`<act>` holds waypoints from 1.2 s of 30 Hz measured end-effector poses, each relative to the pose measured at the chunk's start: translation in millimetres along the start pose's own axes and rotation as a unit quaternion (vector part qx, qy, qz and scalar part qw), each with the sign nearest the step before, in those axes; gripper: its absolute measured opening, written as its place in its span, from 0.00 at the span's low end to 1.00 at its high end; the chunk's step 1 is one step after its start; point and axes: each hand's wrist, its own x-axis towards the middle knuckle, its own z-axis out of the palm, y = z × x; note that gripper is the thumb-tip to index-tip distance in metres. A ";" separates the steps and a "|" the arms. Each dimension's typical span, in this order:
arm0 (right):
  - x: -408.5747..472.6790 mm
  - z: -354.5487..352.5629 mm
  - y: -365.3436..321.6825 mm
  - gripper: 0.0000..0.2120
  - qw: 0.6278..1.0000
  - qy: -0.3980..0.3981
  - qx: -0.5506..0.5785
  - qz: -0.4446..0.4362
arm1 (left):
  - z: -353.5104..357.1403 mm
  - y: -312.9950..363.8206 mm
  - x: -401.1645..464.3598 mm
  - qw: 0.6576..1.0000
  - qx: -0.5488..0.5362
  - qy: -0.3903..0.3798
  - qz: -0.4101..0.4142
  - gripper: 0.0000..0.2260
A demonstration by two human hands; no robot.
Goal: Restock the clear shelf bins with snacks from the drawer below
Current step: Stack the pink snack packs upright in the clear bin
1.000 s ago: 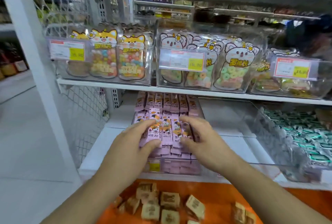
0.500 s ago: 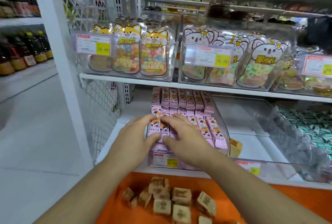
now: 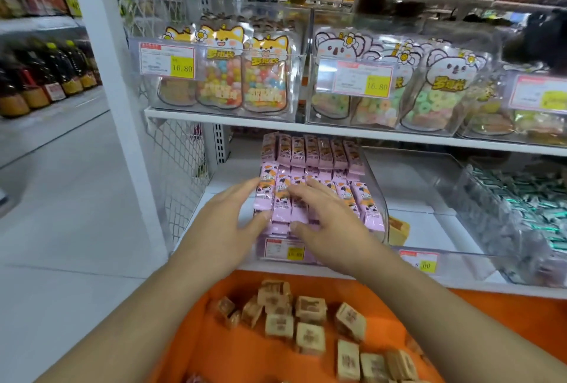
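the pink snack packs [image 3: 310, 168] fill a clear bin [image 3: 379, 198] on the lower shelf, directly above the orange drawer [image 3: 245, 352]. both hands lie on the packs with fingers straight: the left hand [image 3: 227, 226] at the bin's left edge, the right hand [image 3: 325, 229] flat across the bin's front rows. tan wrapped snacks [image 3: 306, 321] sit loose in the drawer under the bin.

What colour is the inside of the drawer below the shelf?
Orange; the drawer shows best in the head view.
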 end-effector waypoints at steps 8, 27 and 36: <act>-69.5 9.2 6.8 0.18 0.998 -0.010 0.058 0.020 | -1.0 8.8 -82.6 0.996 -0.065 -0.003 -0.057 0.18; -153.4 209.8 169.8 0.25 0.913 -0.360 -0.015 0.193 | 167.8 -197.6 -175.6 0.798 0.210 -0.558 -0.085 0.29; -174.9 247.6 203.9 0.28 0.866 -0.451 -0.139 0.163 | 198.5 -194.3 -174.8 0.812 0.199 -0.542 -0.087 0.11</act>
